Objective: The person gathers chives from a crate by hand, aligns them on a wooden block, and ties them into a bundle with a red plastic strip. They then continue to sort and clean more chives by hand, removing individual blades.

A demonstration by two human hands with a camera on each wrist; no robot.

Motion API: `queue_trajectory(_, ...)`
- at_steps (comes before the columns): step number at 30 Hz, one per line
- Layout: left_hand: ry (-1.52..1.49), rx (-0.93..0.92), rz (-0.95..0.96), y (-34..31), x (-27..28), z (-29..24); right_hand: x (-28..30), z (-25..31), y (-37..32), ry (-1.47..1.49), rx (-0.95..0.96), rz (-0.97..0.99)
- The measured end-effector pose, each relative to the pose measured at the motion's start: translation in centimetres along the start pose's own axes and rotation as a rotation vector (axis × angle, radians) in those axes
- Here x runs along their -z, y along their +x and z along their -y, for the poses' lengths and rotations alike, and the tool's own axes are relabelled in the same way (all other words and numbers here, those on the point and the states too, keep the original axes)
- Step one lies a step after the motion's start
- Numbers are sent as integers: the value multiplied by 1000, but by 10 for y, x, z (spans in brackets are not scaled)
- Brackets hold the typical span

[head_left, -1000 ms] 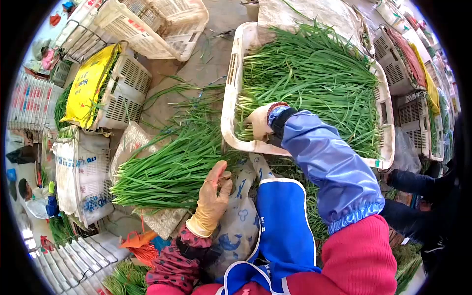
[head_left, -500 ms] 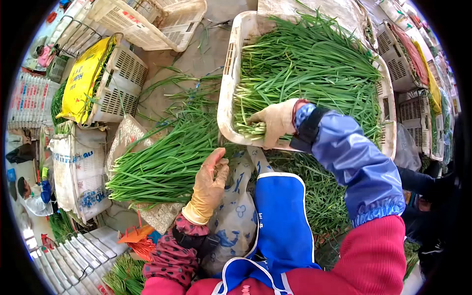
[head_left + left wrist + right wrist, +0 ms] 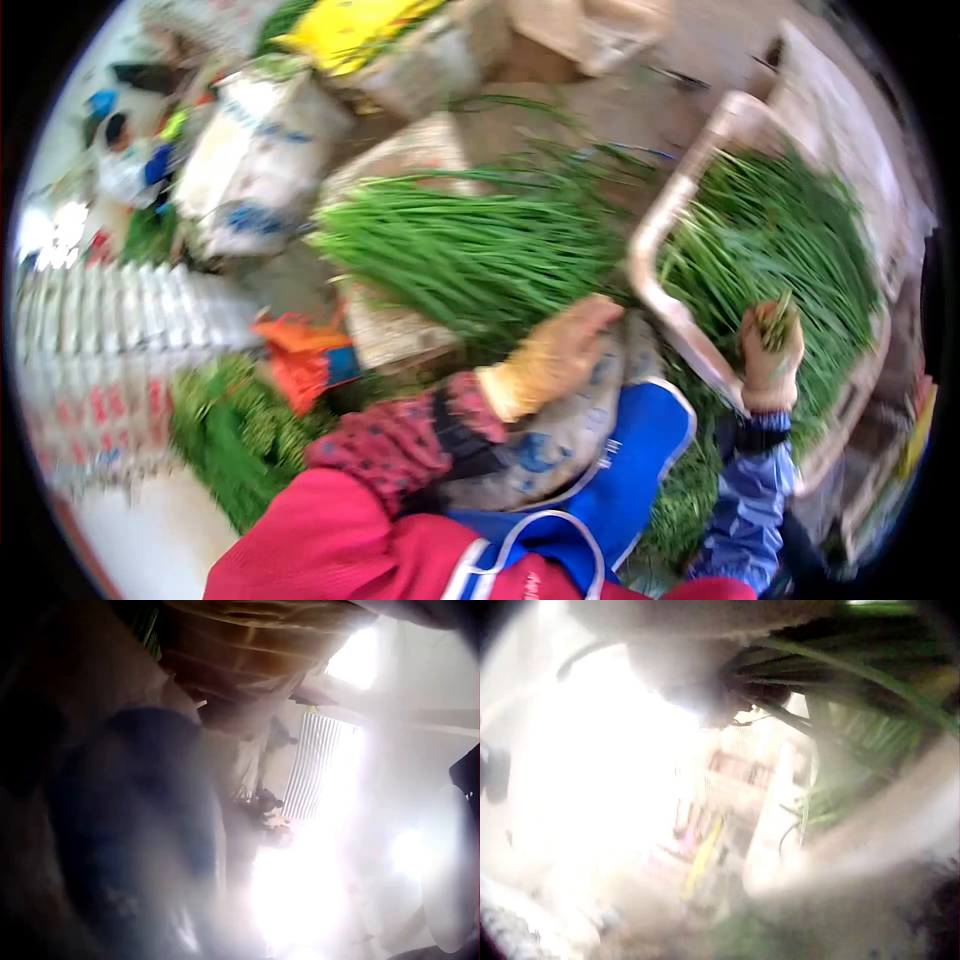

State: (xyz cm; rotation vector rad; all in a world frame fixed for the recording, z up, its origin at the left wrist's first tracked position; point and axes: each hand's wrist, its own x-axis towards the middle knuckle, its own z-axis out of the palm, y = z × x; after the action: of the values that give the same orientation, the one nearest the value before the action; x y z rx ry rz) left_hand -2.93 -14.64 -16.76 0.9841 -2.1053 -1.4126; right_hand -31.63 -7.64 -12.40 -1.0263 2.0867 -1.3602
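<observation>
In the head view the right hand (image 3: 772, 360), in a pale glove, grips a small bunch of green stalks (image 3: 777, 322) over the white crate (image 3: 648, 250), whose leafy greens (image 3: 740, 230) lie beneath it. The left hand (image 3: 556, 358), in a yellowish glove, has its fingers extended beside a large pile of long green leaves (image 3: 470, 245) on a patterned board (image 3: 395, 335). It holds nothing that shows. The left wrist view has part of the gloved left hand (image 3: 255, 652) at the top; the right wrist view is mostly glare, with leaves (image 3: 862, 735) at the right.
A white wrapped bundle (image 3: 255, 160) and a yellow sack (image 3: 350, 35) stand at the upper left. Orange plastic (image 3: 300, 360) and more greens (image 3: 240, 430) lie at the lower left, near stacked pale crates (image 3: 130, 330). Another person (image 3: 125, 170) is in the far left background.
The head view has turned, so the crate now shows further right. The right hand has come up from the crate's near-left corner with a bunch in its grip. The left hand stays near the pile.
</observation>
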Motion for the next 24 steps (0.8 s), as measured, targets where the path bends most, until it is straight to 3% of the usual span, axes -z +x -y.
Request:
queue_trajectory(1, 51, -19, -5, 1, 7, -6, 25, -18, 11, 233, -40, -71)
queue_trajectory(2, 91, -47, 2, 3, 12, -11, 45, -23, 16, 70, 2, -182)
queue_trajectory(3, -3, 5, -8, 7, 12, -21, 67, -32, 20, -43, 42, -156)
queue_trajectory(5, -98, 43, -4, 15, 9, -16, 76, -27, 25, 444, -111, -243)
queue_trajectory(6, -99, 29, -14, 19, 6, -10, 77, -32, 26, 379, -113, -226)
queue_trajectory(8, 55, -153, 5, 40, -2, -33, 67, -10, 18, 468, -218, -104)
queue_trajectory(10, 217, -402, 19, 71, -20, -50, 53, -10, 16, 380, -184, 33)
queue_trajectory(12, 515, -574, 188, 109, -43, -62, 42, -5, 16, 348, -230, 85)
queue_trajectory(14, 883, -564, 293, 145, -86, -50, 42, 2, 16, 274, -268, 142)
queue_trajectory(16, 932, -539, 454, 176, -111, -41, 47, 10, 13, 320, -229, 219)
queue_trajectory(18, 973, -337, 615, 197, -129, -33, 64, 28, 8, 49, -154, 305)
queue_trajectory(21, 999, -216, 693, 210, -162, 14, 105, 42, -3, 265, -81, 142)
queue_trajectory(22, 1077, -210, 685, 208, -169, 23, 139, 65, -8, 52, -144, 77)
queue_trajectory(23, 1073, -176, 719, 208, -166, 12, 173, 51, -12, 322, 34, -16)
queue_trajectory(24, 1041, -181, 713, 211, -167, 16, 187, 72, -18, 468, 144, -204)
